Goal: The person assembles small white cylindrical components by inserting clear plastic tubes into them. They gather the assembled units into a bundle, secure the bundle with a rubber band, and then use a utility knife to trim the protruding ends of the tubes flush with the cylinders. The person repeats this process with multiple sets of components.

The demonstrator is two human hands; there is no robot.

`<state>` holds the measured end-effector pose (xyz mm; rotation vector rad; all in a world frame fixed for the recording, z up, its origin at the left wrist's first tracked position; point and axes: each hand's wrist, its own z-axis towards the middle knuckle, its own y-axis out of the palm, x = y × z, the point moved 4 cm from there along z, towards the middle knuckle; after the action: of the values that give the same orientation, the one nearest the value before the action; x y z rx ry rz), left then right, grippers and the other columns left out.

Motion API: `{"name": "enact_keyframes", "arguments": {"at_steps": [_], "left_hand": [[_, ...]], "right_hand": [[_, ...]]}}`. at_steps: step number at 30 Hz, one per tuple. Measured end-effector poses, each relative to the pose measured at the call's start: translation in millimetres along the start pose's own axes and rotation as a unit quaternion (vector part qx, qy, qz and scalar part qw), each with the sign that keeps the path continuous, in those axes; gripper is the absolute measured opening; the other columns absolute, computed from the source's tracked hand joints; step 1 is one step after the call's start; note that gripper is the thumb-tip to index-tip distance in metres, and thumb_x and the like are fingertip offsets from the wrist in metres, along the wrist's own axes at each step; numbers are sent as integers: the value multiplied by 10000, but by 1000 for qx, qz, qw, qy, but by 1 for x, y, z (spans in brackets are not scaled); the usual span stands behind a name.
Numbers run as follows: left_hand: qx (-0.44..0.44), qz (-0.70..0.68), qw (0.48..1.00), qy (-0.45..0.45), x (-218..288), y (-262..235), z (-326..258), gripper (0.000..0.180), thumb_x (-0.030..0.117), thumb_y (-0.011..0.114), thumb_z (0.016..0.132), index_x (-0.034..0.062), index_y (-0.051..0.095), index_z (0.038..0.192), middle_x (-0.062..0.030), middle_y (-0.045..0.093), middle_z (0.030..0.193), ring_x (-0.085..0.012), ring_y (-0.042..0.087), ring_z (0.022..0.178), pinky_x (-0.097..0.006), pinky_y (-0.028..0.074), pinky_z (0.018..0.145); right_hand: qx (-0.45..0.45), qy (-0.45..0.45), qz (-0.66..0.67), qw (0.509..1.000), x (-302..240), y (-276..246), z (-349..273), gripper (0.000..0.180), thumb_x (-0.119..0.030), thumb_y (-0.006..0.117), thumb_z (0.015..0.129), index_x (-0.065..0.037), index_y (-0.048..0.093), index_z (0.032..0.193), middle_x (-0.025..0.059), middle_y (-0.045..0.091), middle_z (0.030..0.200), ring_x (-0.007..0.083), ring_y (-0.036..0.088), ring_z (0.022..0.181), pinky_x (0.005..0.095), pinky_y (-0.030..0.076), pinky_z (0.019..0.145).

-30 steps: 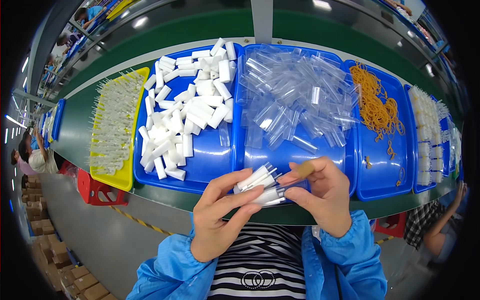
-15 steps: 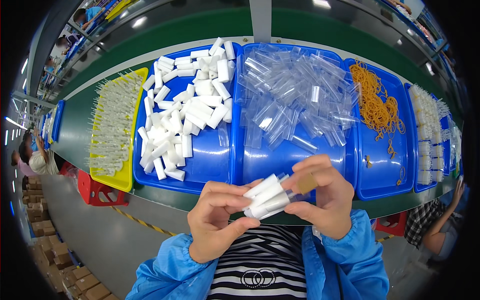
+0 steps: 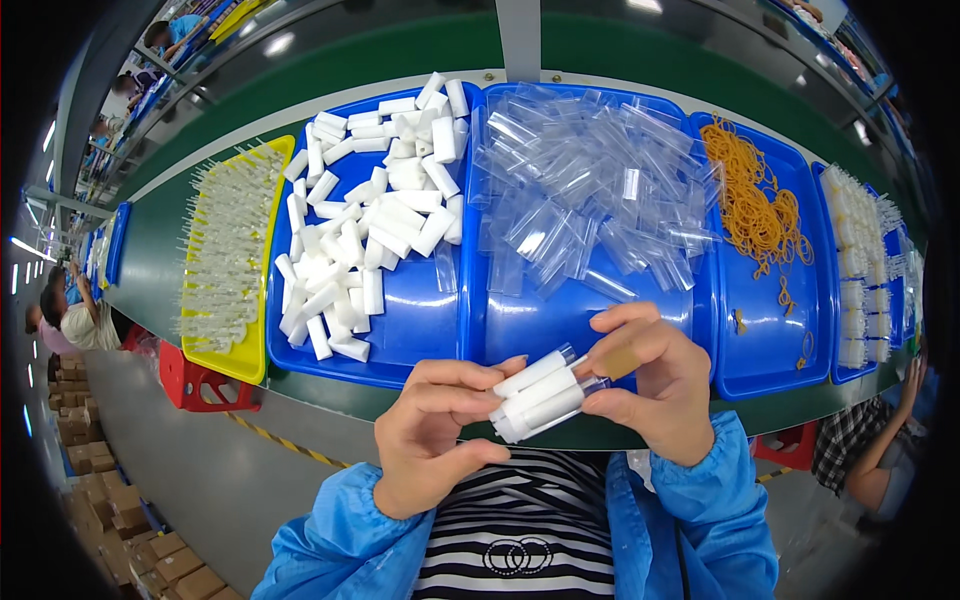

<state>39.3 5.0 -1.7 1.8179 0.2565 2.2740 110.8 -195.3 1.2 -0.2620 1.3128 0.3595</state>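
Note:
A bundle of white cylinders in clear plastic tubes (image 3: 543, 392) is held at a slant between my hands, above the table's near edge. My left hand (image 3: 432, 432) is closed on its left end, with fingers on top and the thumb below. At the other end, my right hand (image 3: 660, 388) pinches the clear tube ends between thumb and fingers; a tan band wraps one of its fingers. Behind the bundle, a blue tray (image 3: 420, 335) holds loose white cylinders (image 3: 392, 222). The middle blue tray (image 3: 560, 335) holds a heap of clear plastic tubes (image 3: 590, 190).
Orange rubber bands (image 3: 752, 195) lie in a blue tray (image 3: 745, 360) to the right. Beyond it, another tray carries upright white bundles (image 3: 860, 270). At left, a yellow tray (image 3: 253, 345) holds thin white-tipped sticks (image 3: 232, 245). A red stool (image 3: 215, 385) stands below it.
The bundle has turned slightly, showing more of its cylinders and clear ends. My right fingers have shifted a little up and to the right; my left hand has barely moved.

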Motion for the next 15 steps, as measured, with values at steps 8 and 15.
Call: {"name": "enact_keyframes", "arguments": {"at_steps": [8, 15], "left_hand": [[-23, -56, 998, -30, -7, 1, -7, 345, -67, 745, 789, -20, 566, 1080, -188, 538, 1176, -410, 573, 1180, -521, 476, 1045], [-78, -40, 989, -116, -1, 1, 0, 366, -54, 692, 847, -31, 552, 1184, -203, 426, 1378, -301, 518, 1261, -424, 501, 1037]], "right_hand": [[-75, -2, -36, 997, -7, 1, -2, 236, -154, 855, 722, -96, 688, 878, 7, 731, 942, 238, 580, 1126, 509, 311, 1096], [-82, 6, -93, 992, -15, 0, -3, 213, -132, 838, 733, -113, 712, 904, 11, 722, 985, 239, 590, 1119, 507, 321, 1092]]}}
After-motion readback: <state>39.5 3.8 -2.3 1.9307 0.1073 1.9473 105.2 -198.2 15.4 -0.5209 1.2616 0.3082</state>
